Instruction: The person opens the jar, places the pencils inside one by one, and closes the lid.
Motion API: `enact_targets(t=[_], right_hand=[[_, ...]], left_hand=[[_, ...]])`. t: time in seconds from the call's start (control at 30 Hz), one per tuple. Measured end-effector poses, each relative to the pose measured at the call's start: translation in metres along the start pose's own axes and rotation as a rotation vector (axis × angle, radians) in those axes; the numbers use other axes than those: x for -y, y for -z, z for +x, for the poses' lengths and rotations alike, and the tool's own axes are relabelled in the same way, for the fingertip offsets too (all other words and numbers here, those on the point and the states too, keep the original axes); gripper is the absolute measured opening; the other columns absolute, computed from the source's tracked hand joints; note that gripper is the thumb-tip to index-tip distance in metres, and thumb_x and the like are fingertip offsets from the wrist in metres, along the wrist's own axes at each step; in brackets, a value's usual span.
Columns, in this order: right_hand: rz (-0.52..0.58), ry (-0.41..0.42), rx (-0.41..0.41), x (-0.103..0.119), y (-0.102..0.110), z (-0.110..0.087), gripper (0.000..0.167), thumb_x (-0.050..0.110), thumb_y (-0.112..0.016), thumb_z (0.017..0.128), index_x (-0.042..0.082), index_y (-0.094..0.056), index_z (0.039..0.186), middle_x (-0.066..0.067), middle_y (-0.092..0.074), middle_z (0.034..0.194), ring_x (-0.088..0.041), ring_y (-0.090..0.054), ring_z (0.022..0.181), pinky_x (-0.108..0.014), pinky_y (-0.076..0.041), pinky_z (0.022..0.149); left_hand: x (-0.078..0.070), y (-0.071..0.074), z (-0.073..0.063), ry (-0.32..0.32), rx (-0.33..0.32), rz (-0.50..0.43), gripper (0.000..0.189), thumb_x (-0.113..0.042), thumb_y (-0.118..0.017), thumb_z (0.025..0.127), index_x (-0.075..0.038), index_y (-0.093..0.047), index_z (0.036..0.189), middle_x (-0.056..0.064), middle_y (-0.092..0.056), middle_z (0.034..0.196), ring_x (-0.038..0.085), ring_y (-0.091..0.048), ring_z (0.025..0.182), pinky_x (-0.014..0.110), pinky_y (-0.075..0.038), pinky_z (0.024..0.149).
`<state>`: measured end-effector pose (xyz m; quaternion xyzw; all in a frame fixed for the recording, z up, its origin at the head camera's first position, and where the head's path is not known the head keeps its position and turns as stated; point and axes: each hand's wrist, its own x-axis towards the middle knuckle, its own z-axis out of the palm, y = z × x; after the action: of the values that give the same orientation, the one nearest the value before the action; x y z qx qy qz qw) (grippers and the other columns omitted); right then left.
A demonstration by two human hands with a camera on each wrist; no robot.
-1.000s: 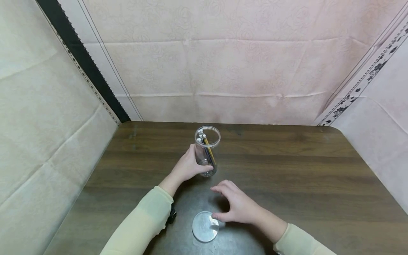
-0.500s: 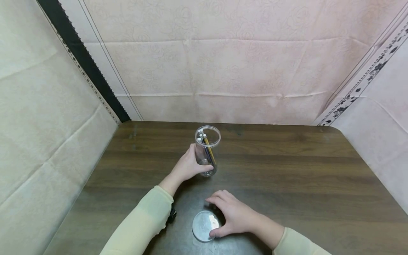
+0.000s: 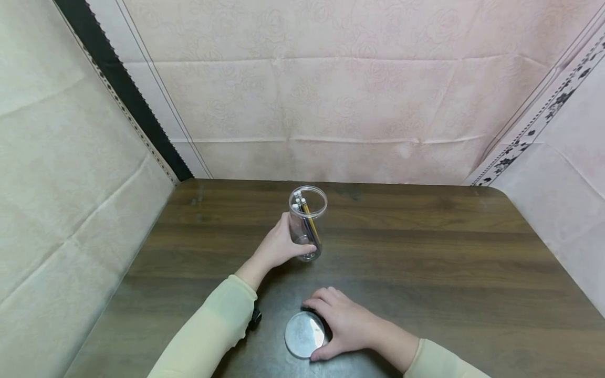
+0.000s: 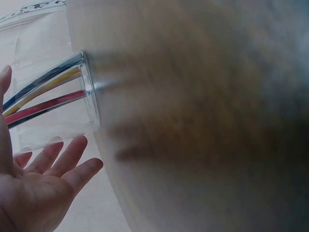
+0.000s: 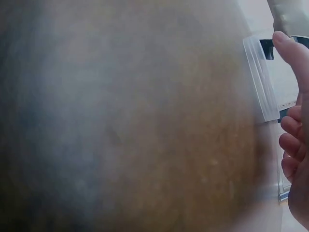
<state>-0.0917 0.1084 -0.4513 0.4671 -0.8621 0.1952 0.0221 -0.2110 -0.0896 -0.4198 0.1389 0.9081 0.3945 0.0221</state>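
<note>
Near the table's far edge, a clear jar [image 3: 317, 227] stands upright with several pencils [image 3: 309, 223] leaning inside; blue, yellow and red ones show in the left wrist view. My left hand [image 3: 279, 244] holds the jar low on its left side, thumb across the front and fingers behind. Closer to me a round clear lid [image 3: 302, 336] lies on the table. Over its right side, my right hand [image 3: 347, 323] spans it, thumb at the near rim and fingers at the far rim. The right wrist view shows the lid edge-on [image 5: 260, 79] beside curled fingers [image 5: 293, 123].
A brown wood-grain table [image 3: 425, 252] lies under everything. Pale patterned cloth [image 3: 331, 105] rises behind it, with more cloth at both sides. Something small and black [image 3: 255, 318] sits by the left forearm. Blurred tabletop fills much of both wrist views.
My right hand has come down and nearer to me, from above the lid's right side to its rim. The left hand, jar and lid have kept their places.
</note>
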Motion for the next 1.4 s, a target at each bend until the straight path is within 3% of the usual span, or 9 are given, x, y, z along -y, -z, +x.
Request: enact_targets(t=[0.47, 0.8, 1.03, 1.27, 1.4], right_hand=[[-0.076, 0.027, 0.024, 0.001, -0.004, 0.003, 0.078, 0.066, -0.07, 0.066, 0.012, -0.054, 0.12, 0.004, -0.048, 0.112, -0.01, -0.044, 0.096, -0.025, -0.04, 0.083], [-0.152, 0.02, 0.084, 0.005, -0.004, 0.006, 0.08, 0.062, -0.073, 0.062, 0.009, -0.053, 0.119, 0.002, -0.047, 0.109, -0.011, -0.044, 0.096, -0.025, -0.041, 0.084], [-0.141, 0.025, 0.114, 0.006, -0.004, 0.008, 0.079, 0.058, -0.075, 0.061, 0.008, -0.053, 0.117, 0.002, -0.045, 0.105, -0.011, -0.042, 0.094, -0.021, -0.04, 0.083], [-0.083, -0.046, 0.124, 0.005, 0.003, 0.008, 0.075, 0.054, -0.076, 0.06, 0.008, -0.052, 0.114, 0.003, -0.043, 0.104, -0.01, -0.041, 0.095, -0.018, -0.04, 0.082], [-0.064, -0.084, 0.081, 0.002, 0.016, 0.01, 0.076, 0.054, -0.078, 0.058, 0.007, -0.053, 0.113, 0.003, -0.042, 0.104, -0.011, -0.041, 0.095, -0.019, -0.042, 0.08]], left_hand=[[0.0, 0.0, 0.001, 0.007, 0.01, -0.011, 0.086, -0.049, -0.08, 0.066, -0.011, -0.034, 0.129, 0.005, -0.05, 0.114, 0.022, -0.052, 0.108, 0.042, -0.043, 0.09], [0.0, 0.0, 0.001, -0.001, 0.011, -0.014, 0.086, -0.051, -0.08, 0.066, -0.011, -0.035, 0.128, 0.005, -0.05, 0.113, 0.022, -0.053, 0.107, 0.043, -0.043, 0.089], [0.0, 0.0, 0.0, 0.002, 0.013, -0.014, 0.082, -0.05, -0.08, 0.066, -0.012, -0.036, 0.124, 0.002, -0.05, 0.109, 0.019, -0.053, 0.102, 0.04, -0.044, 0.087], [-0.001, 0.0, -0.001, 0.001, 0.005, -0.026, 0.08, -0.047, -0.081, 0.066, -0.013, -0.037, 0.122, 0.001, -0.049, 0.107, 0.018, -0.053, 0.1, 0.039, -0.044, 0.086], [-0.002, 0.001, -0.001, 0.001, 0.006, -0.026, 0.081, -0.047, -0.081, 0.066, -0.012, -0.037, 0.123, 0.002, -0.05, 0.108, 0.019, -0.053, 0.101, 0.04, -0.044, 0.086]])
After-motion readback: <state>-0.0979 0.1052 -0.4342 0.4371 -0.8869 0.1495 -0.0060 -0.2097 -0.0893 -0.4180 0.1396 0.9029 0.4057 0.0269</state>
